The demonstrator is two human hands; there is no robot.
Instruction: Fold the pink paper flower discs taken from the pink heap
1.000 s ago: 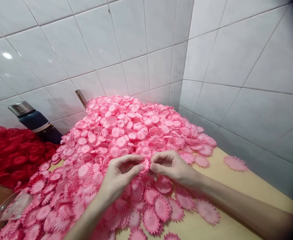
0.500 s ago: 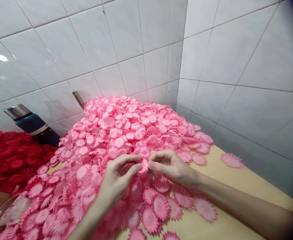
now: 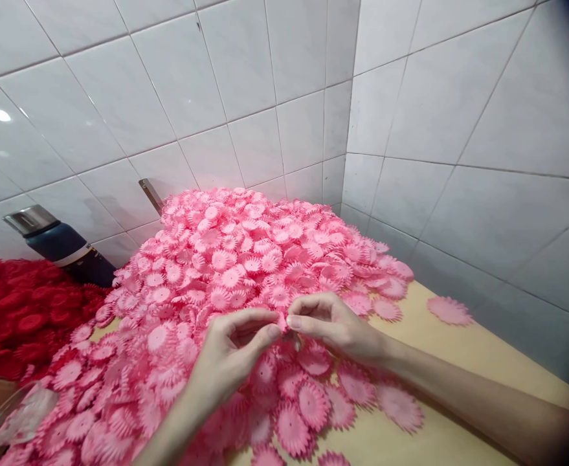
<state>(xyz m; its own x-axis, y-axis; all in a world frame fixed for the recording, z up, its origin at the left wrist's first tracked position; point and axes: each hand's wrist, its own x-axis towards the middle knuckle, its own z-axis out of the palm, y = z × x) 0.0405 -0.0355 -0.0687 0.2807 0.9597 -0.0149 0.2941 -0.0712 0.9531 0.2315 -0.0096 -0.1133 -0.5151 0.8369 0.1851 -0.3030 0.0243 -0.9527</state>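
Note:
In the head view, my left hand [image 3: 238, 343] and my right hand [image 3: 335, 327] meet over the front of a big heap of pink fringed flower discs [image 3: 230, 259]. Between the fingertips of both hands is a small pink flower disc [image 3: 282, 320], mostly covered by the fingers. Thumb and forefinger of each hand are pinched together at its two sides. Looser pink discs [image 3: 294, 424] lie flat just below the hands.
A heap of red flower discs [image 3: 17, 310] lies at the left. Beside it a dark blue bottle [image 3: 70, 246] leans against the tiled wall. A clear plastic cup [image 3: 26, 414] rests at lower left. One disc [image 3: 449, 310] sits near the yellow table's [image 3: 439, 369] right edge.
My left hand has moved slightly right and down, closer to my right hand. The pink disc is now more covered by the fingers. My right hand has barely moved.

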